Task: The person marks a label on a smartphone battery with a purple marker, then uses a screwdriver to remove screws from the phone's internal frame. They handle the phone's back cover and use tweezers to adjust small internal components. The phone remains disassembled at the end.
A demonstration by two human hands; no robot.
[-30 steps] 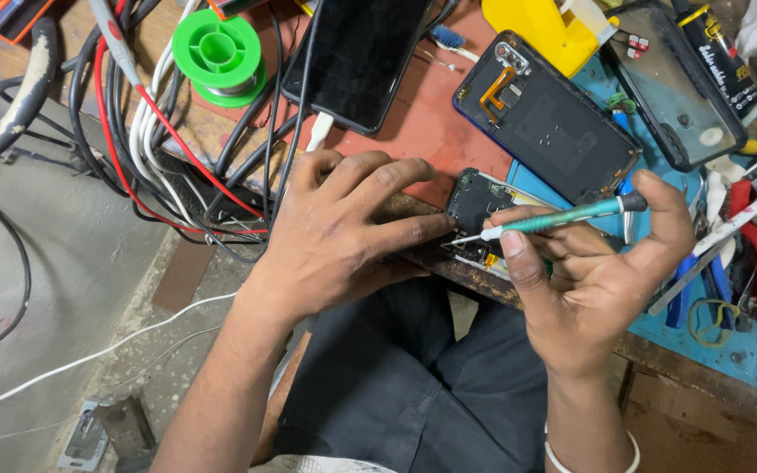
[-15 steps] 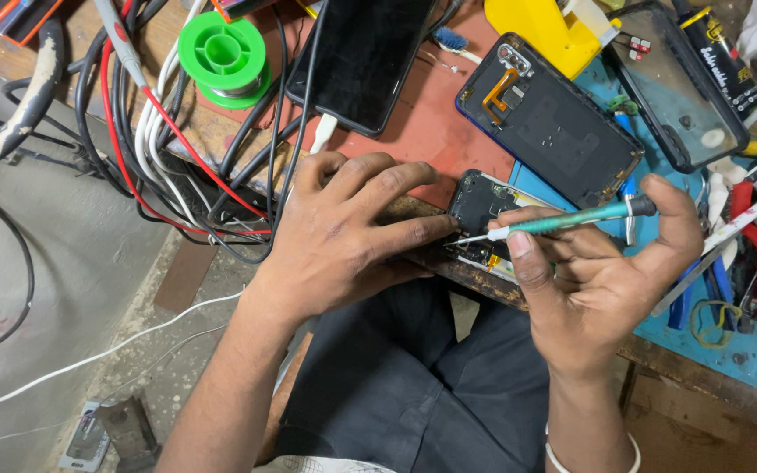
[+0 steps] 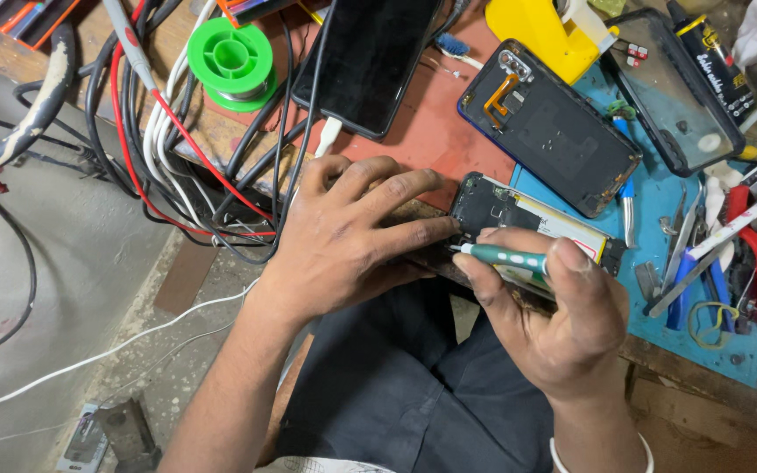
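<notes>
- Left hand [image 3: 343, 241] lies flat, fingers spread, pressing down on the opened phone [image 3: 527, 223] at the tabletop [image 3: 449, 144] edge — likely to steady it.
- Right hand [image 3: 562, 320] pinches a green screwdriver [image 3: 505, 257], tip at the phone's left end (probably a screw).
- At 12 o'clock: a black back cover [image 3: 549, 123]; at 10, tangled cables [image 3: 177, 166] crowd in.

Screwdriver [image 3: 505, 257] teal green; spool [image 3: 231, 61] bright green; mat [image 3: 738, 350] blue.
</notes>
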